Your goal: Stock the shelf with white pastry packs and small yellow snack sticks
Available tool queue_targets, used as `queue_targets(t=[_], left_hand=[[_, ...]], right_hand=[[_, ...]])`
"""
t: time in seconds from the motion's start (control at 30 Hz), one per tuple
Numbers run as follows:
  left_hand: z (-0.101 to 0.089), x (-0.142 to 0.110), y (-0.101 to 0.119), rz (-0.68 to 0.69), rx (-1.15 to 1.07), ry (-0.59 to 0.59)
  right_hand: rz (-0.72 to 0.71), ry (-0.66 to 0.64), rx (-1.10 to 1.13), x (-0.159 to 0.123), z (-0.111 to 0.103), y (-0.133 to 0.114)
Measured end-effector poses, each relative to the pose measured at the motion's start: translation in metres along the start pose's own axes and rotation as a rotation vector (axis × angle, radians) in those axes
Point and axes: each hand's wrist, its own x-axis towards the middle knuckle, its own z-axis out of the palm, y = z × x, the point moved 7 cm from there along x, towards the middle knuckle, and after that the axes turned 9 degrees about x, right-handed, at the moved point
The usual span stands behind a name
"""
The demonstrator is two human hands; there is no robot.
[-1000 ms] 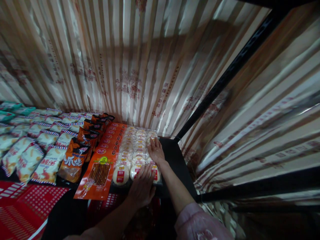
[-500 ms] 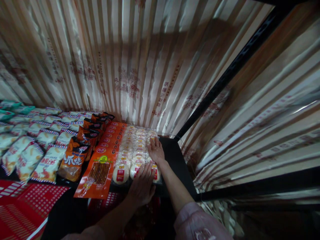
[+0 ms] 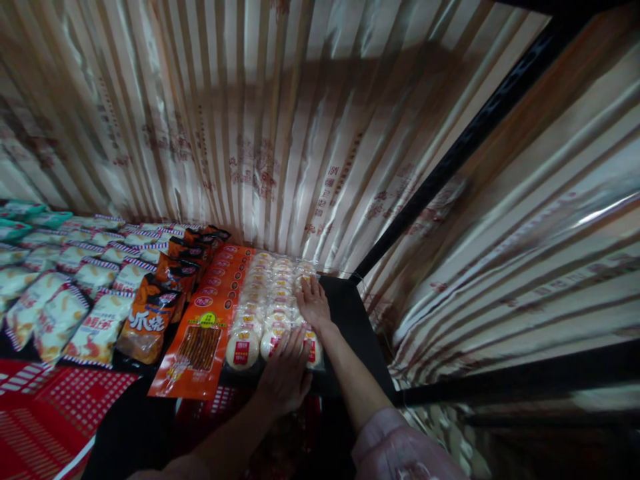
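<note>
Pleated pale sheeting [image 3: 280, 120] fills the back of your head view, and a dark post [image 3: 500, 100] slants up from the corner of the black shelf [image 3: 353, 320]. On that shelf, right under your hands: clear-wrapped packs [image 3: 250, 300] in rows, round white biscuits [image 3: 234, 347] showing through the film, red labels up front! Your left hand [image 3: 285, 360] lies palm down across the front packs, fingers stretched long and close together. Your right hand [image 3: 314, 300] is flat too, further back on the right-hand row, fingers extended; pressing or merely resting, I can't tell. Just left of the rows sits an orange packet [image 3: 173, 383], and its window shows brown sticks [image 3: 199, 347]. Alongside, a line of black-and-orange bags [image 3: 147, 320], the front one see-through near its base. Then come ranks of white bags [image 3: 97, 330] with striped edges, and teal bags [image 3: 53, 220] at far left. Below, red slotted basketwork [image 3: 90, 400], contents unclear.
</note>
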Motion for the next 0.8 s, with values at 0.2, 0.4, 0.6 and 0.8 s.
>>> queue_targets(t=[0.2,0.4,0.6,0.8], left_hand=[[-0.005,0.001,0.001,0.004,0.006,0.026],[-0.006,0.000,0.001,0.007,0.017,0.043],[-0.005,0.000,0.001,-0.005,0.016,0.026],[-0.003,0.000,0.000,-0.002,0.032,0.016]], right_hand=[[0.041,0.043,-0.062,0.002,-0.005,0.001],[-0.012,0.109,-0.189,0.017,-0.016,-0.010],[0.009,0.007,-0.147,0.033,-0.014,-0.011],[-0.005,-0.012,-0.131,0.036,-0.008,-0.010]])
